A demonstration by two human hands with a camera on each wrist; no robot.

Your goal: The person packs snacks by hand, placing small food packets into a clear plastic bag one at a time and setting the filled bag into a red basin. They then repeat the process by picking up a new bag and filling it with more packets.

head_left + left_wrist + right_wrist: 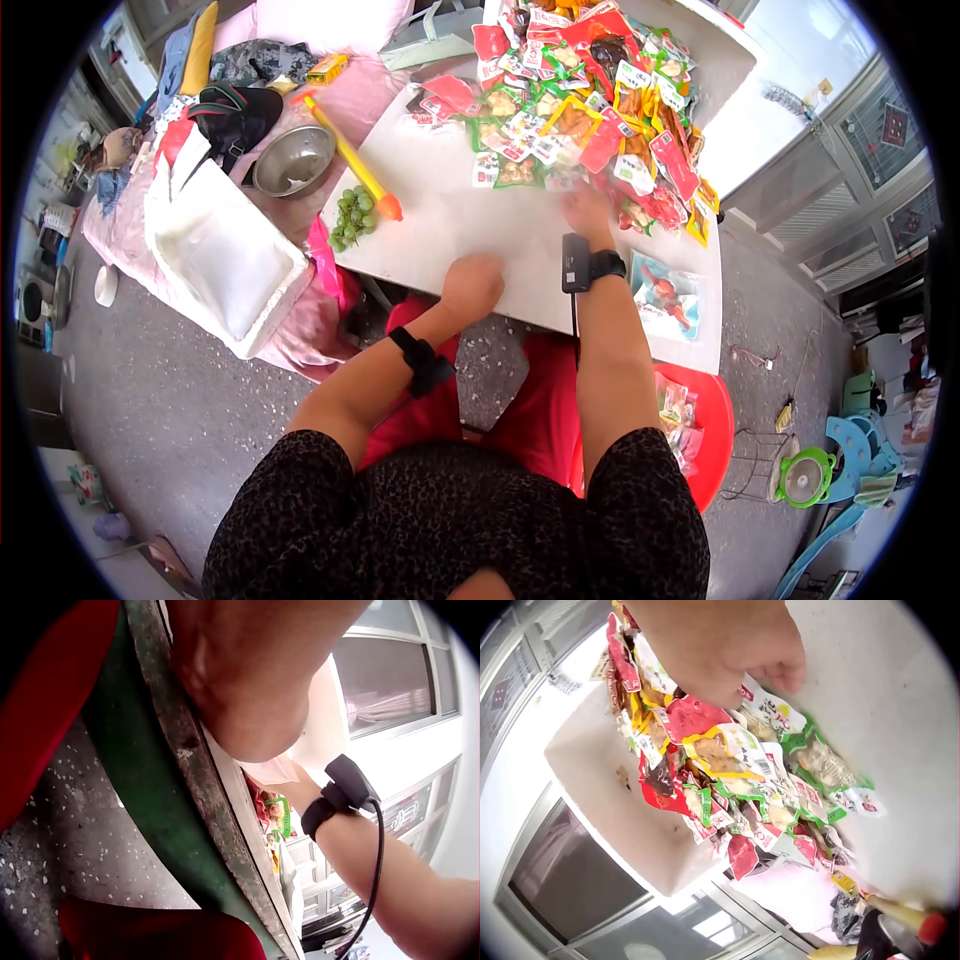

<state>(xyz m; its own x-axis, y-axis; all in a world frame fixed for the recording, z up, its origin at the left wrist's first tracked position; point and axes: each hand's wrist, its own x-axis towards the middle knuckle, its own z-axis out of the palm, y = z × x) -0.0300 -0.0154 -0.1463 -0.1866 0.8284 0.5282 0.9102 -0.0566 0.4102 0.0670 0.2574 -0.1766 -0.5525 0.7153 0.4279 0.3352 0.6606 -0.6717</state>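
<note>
Many sealed food packets (520, 130) (821, 765), red, green, yellow and white, lie heaped at the far side of the white table (430, 225). My right hand (590, 212) (720, 645) is at the near edge of the heap, palm down with fingers curled, gripping the corner of a packet (772, 709) with white and green print. Its fingertips are partly hidden and slightly blurred in the head view. My left hand (473, 288) (251, 682) rests at the table's near edge, loosely curled, holding nothing visible; its fingers are mostly hidden.
Green grapes (352, 217) and a yellow stick (350, 155) with an orange end lie at the table's left. A metal bowl (295, 162) and a white foam tray (225, 255) are further left. A flat packet (665, 297) lies right; a red basin (715, 440) with packets stands below.
</note>
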